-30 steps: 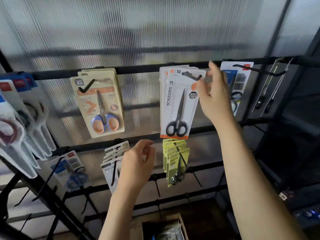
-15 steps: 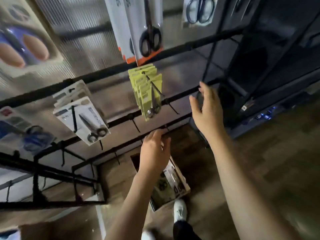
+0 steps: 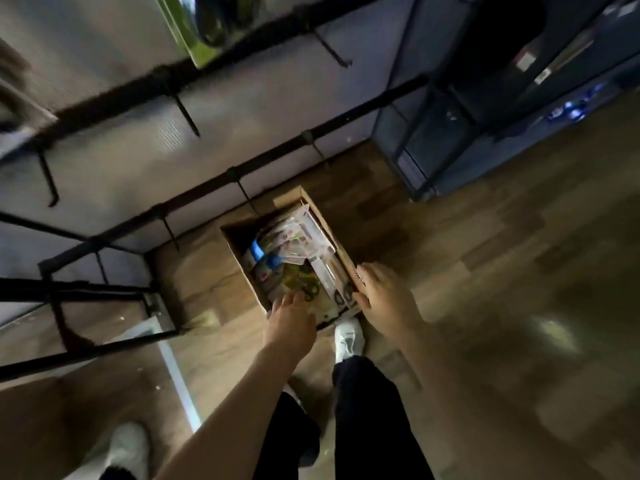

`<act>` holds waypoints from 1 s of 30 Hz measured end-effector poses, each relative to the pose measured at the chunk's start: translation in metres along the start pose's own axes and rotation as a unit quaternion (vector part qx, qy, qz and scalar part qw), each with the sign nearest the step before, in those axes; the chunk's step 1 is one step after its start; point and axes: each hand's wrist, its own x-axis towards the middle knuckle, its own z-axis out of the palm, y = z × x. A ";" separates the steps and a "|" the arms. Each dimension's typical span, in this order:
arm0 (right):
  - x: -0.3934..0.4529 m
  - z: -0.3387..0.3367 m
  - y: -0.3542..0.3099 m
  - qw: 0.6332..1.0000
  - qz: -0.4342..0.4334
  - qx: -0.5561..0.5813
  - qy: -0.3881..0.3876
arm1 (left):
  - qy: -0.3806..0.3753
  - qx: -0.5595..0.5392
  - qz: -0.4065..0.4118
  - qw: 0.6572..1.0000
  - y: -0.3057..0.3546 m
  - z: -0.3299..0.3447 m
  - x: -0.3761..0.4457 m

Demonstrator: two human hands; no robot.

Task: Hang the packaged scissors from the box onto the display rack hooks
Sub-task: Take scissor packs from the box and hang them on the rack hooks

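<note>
The box [image 3: 346, 258] sits on the floor at the rack's [image 3: 242, 174] foot, packaged scissors [image 3: 298, 271] piled inside. Left hand [image 3: 289, 320] reaches in at 6 o'clock (grip hidden, cannot tell); right hand [image 3: 384, 299], fingers relaxed, rests at 4 o'clock.

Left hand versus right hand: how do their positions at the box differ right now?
The left hand reaches in over the packaged scissors at the near end of the box; the right hand sits at the box's right wall, fingers spread along its edge. Neither visibly holds a package.
</note>
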 end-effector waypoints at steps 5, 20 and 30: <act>0.050 0.088 0.049 0.994 -0.033 -0.067 -0.078 | -0.033 0.028 -0.032 0.999 -0.038 0.073 0.080; 0.202 0.240 0.107 0.942 -0.213 -0.247 -0.076 | -0.003 0.072 0.028 0.997 -0.089 0.220 0.278; 0.236 0.271 0.106 0.910 -0.255 -0.326 -0.040 | 0.070 0.048 -0.004 0.996 -0.080 0.246 0.327</act>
